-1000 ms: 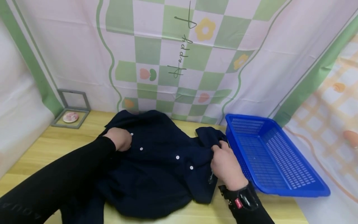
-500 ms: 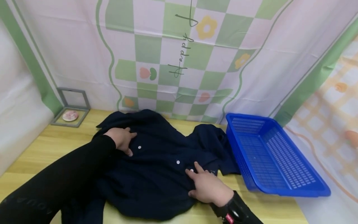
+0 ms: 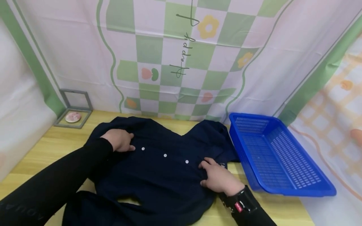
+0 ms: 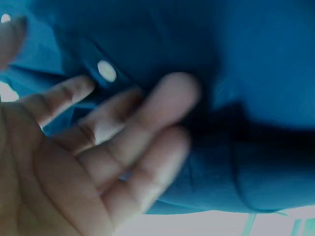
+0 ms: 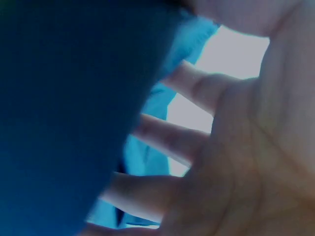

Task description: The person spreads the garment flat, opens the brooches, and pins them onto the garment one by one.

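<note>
A navy blue shirt [image 3: 158, 179] with a line of white buttons lies spread over the table. My left hand [image 3: 120, 140] rests on its left part, thumb and fingers apart, beside a button [image 3: 143, 148]. The left wrist view shows that hand's palm [image 4: 54, 177] and loosely bent fingers over the cloth. My right hand [image 3: 219, 177] lies on the shirt's right part, just past another button [image 3: 187, 161], with fingers spread. In the right wrist view a fold of the shirt [image 5: 69, 108] hides the right fingertips; the fingers [image 5: 172, 140] there stand apart from each other.
A blue perforated basket [image 3: 255, 185] stands to the right, against the shirt's sleeve. At the back left is a grey hinged frame [image 3: 80, 122] with a small pink round item [image 3: 73, 117]. A patterned cloth curtain [image 3: 175, 100] closes off the table's [image 3: 36, 144] back.
My right hand let go of the shirt's right part, moved down and left, then slightly right. The right side unfolded toward the basket, and the upper edge has spread flatter. My left hand's fingers have opened.
</note>
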The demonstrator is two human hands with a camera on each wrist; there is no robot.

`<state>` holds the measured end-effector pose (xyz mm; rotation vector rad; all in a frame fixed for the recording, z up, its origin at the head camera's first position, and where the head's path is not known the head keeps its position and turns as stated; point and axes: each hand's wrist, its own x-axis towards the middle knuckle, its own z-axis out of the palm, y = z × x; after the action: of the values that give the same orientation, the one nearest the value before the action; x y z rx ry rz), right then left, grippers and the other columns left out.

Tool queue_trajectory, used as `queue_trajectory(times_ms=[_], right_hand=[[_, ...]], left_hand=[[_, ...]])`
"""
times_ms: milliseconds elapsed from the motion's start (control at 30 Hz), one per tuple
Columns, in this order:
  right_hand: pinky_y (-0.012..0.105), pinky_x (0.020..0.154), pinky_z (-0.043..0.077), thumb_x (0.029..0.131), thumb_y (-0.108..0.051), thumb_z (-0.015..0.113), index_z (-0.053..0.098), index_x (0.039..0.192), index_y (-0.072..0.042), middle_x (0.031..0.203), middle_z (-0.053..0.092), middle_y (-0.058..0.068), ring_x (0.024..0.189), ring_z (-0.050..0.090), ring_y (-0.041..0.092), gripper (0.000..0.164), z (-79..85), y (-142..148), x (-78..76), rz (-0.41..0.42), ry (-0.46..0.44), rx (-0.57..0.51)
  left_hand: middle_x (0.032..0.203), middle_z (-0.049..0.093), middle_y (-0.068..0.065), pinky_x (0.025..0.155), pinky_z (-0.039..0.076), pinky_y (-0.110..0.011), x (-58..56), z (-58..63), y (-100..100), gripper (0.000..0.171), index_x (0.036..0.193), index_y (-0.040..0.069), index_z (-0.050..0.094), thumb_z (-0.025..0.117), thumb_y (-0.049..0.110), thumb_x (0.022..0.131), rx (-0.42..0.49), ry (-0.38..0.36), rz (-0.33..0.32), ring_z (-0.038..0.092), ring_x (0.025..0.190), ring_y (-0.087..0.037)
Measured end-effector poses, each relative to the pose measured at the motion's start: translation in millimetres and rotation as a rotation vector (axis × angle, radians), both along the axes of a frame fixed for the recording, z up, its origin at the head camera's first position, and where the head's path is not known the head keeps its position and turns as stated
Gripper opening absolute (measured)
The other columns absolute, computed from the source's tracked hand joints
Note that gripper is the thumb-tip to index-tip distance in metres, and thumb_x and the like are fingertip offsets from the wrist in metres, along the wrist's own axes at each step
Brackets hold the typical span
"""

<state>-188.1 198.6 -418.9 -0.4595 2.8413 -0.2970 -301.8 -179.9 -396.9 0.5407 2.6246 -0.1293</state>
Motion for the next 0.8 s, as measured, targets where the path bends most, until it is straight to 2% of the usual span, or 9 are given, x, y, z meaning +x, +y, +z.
queue_trajectory(times_ms=[33,133,200,233,333,467,600,700,800], right_hand=[[0.056,0.096,0.045,0.079,-0.023,0.083,0.062,0.113,-0.015,0.143,0.044,0.024,0.12,0.053,0.044,0.041,-0.6,2,-1.9,0.006,0.002,-0.009],[0.053,0.096,0.045,0.08,-0.02,0.082,0.061,0.11,-0.016,0.144,0.044,0.023,0.119,0.055,0.041,0.037,-3.2,8,-5.7,0.041,0.012,-0.021],[0.052,0.095,0.046,0.08,-0.017,0.082,0.061,0.11,-0.016,0.144,0.044,0.022,0.117,0.057,0.039,0.037,-3.9,12,-7.1,0.074,0.019,-0.027],[0.051,0.096,0.046,0.081,-0.016,0.082,0.061,0.113,-0.016,0.144,0.044,0.021,0.117,0.057,0.037,0.038,-4.3,13,-7.8,0.086,0.021,-0.028],[0.049,0.097,0.046,0.082,-0.012,0.081,0.059,0.127,-0.011,0.146,0.043,0.019,0.118,0.057,0.034,0.05,-4.6,17,-8.9,0.118,0.02,-0.032],[0.049,0.1,0.044,0.083,-0.013,0.08,0.051,0.143,-0.007,0.149,0.04,0.02,0.122,0.054,0.034,0.067,-4.7,18,-10.7,0.105,0.002,-0.016],[0.052,0.1,0.044,0.082,-0.016,0.081,0.052,0.143,-0.006,0.15,0.036,0.024,0.125,0.051,0.039,0.068,-5.0,21,-13.3,0.029,-0.001,-0.001],[0.054,0.1,0.043,0.081,-0.017,0.08,0.051,0.143,-0.006,0.152,0.033,0.026,0.127,0.048,0.042,0.069,-6.0,23,-16.4,-0.034,-0.022,-0.002],[0.055,0.101,0.041,0.082,-0.018,0.077,0.049,0.146,-0.006,0.154,0.03,0.026,0.131,0.044,0.043,0.07,-6.8,26,-18.7,-0.055,-0.058,-0.005]], left_hand=[[0.13,0.059,-0.023,0.098,0.044,-0.052,-1.1,-1.0,1,0.046,0.134,0.002,0.059,0.059,0.034,0.101,0.016,0.046,-0.044,0.054,0.12,-0.04],[0.124,0.059,-0.021,0.093,0.048,-0.051,-5.1,-5.6,4,0.031,0.128,0.002,0.062,0.06,0.014,0.1,0.094,0.191,-0.143,0.059,0.112,-0.038],[0.132,0.053,-0.025,0.095,0.047,-0.051,-8.1,-8.6,4,0.039,0.136,0.002,0.057,0.061,0.007,0.098,0.151,0.238,-0.159,0.055,0.118,-0.04],[0.14,0.046,-0.027,0.098,0.044,-0.053,-9.6,-9.9,4,0.05,0.144,0.002,0.049,0.063,0.007,0.097,0.174,0.231,-0.149,0.049,0.125,-0.043],[0.152,0.034,-0.026,0.104,0.039,-0.055,-14.6,-11.1,-1,0.069,0.155,0.006,0.034,0.068,0.012,0.096,0.209,0.115,-0.052,0.041,0.133,-0.044],[0.157,0.026,-0.025,0.108,0.032,-0.058,-19.7,-8.8,-14,0.079,0.157,0.005,0.028,0.071,0.029,0.095,0.189,-0.022,0.071,0.032,0.139,-0.045],[0.16,0.015,-0.026,0.109,0.025,-0.063,-19.0,-7.2,-26,0.086,0.157,0.003,0.025,0.065,0.047,0.095,0.167,-0.081,0.139,0.021,0.141,-0.051],[0.16,0.011,-0.028,0.107,0.021,-0.069,-11.2,-9.0,-31,0.087,0.158,0.005,0.022,0.058,0.054,0.097,0.153,-0.058,0.16,0.017,0.139,-0.058],[0.156,0.023,-0.031,0.105,0.024,-0.07,7.9,-9.3,-27,0.079,0.156,0.003,0.029,0.057,0.05,0.099,0.122,0.09,0.087,0.024,0.136,-0.059]])
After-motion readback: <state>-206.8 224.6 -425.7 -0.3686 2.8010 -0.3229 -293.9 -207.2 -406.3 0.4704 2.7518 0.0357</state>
